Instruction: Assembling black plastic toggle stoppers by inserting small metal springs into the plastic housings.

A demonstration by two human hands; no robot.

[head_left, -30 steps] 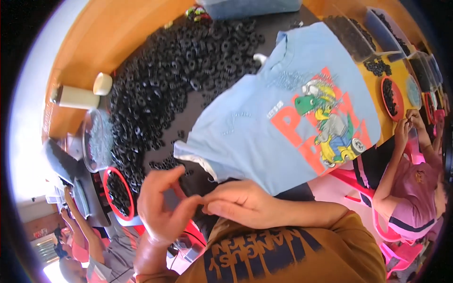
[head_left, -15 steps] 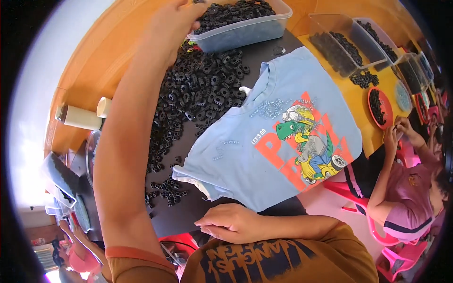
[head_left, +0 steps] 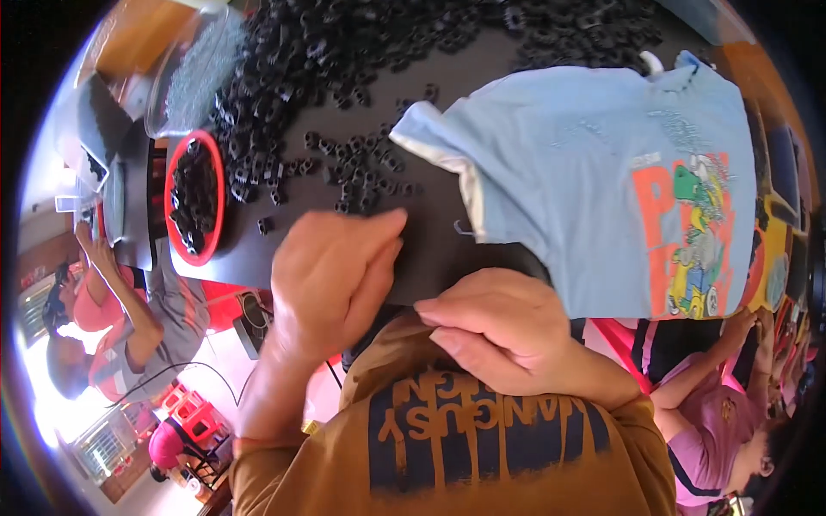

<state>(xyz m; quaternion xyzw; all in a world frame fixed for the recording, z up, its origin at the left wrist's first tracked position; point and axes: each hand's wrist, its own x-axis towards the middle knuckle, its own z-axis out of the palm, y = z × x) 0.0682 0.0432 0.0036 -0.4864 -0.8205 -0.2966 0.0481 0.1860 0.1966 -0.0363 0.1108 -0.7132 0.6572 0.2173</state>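
Together at the near edge of the dark table (head_left: pixel 434 245), the left hand (head_left: pixel 334 279) and right hand (head_left: pixel 503 327) curl their fingers inward — whether either pinches anything, I can't tell. Loose black pieces (head_left: pixel 357 163) lie just beyond the left hand, beside a blue T-shirt (head_left: pixel 551 163).

Small black pieces (head_left: pixel 297 52), heaped and scattered, on dark tabletop (head_left: pixel 434 189)

Large orange-red block letters (head_left: pixel 644 211) stand on the light-blue fabric T-shirt (head_left: pixel 576 172) — smaller white lettering (head_left: pixel 645 160) just above them — and brown lettering (head_left: pixel 482 417) crosses the dark-blue print (head_left: pixel 469 460) on the person's brown fabric shirt (head_left: pixel 516 496).
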